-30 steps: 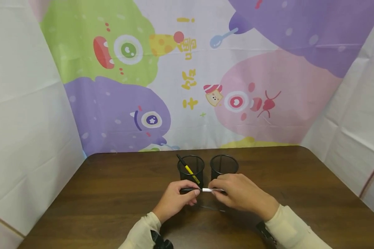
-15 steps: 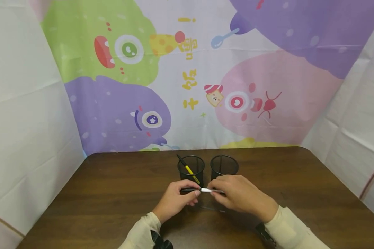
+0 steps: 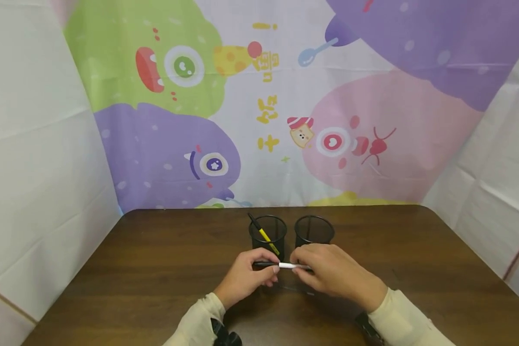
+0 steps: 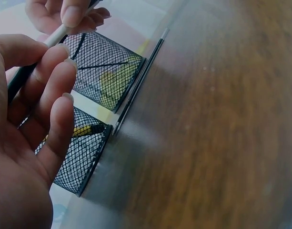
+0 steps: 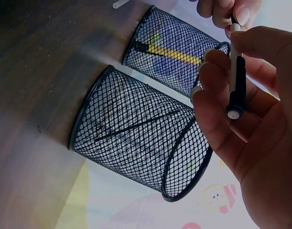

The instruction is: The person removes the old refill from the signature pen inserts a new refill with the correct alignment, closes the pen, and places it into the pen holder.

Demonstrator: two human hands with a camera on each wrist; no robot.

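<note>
Both hands hold one black-and-white pen (image 3: 287, 265) level above the table, in front of two cups. My left hand (image 3: 243, 279) pinches its black section between thumb and fingers. My right hand (image 3: 339, 271) pinches the white barrel; in the right wrist view, the pen's black clip (image 5: 238, 83) and end lie across the fingers. On the table below the hands lies a thin dark pen refill (image 4: 141, 81) with a pale end, close to the cups in the left wrist view.
Two black mesh pen cups stand side by side behind the hands. The left cup (image 3: 254, 240) contains a yellow-and-black pen (image 3: 265, 235); the right cup (image 5: 131, 124) is partly hidden by the right hand. A printed cartoon cloth (image 3: 264, 182) hangs behind the brown table (image 3: 155, 269).
The head view has shifted slightly, so the scene sits a little further right. Both hands keep their hold on the pen in almost the same place.
</note>
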